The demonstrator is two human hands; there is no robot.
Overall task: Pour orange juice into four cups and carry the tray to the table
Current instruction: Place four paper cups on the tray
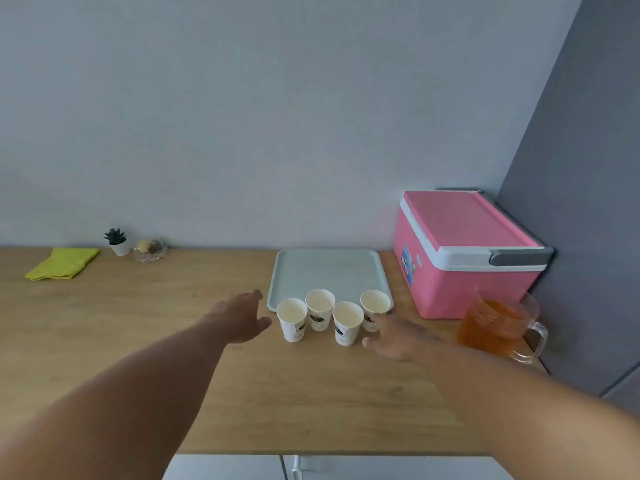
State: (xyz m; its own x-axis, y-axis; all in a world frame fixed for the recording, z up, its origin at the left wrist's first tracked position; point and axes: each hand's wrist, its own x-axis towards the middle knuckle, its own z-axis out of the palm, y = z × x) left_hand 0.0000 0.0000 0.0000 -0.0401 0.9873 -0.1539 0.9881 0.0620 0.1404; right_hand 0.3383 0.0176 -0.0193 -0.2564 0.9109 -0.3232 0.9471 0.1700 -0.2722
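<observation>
Several white paper cups (347,323) stand upright in a loose row on the wooden counter, at the near edge of a pale green tray (329,270) that carries nothing. All the cups look empty. A glass jug of orange juice (493,325) stands to the right, its handle facing right. My left hand (242,315) hovers just left of the leftmost cup (292,323), fingers spread. My right hand (398,336) is beside the rightmost cup (374,308), fingers apart, holding nothing.
A pink cooler box (467,251) sits behind the jug against a grey panel (581,202). At the far left lie a yellow cloth (64,263), a small potted plant (117,241) and a glass dish (150,250). The counter's front edge (311,453) runs below my arms.
</observation>
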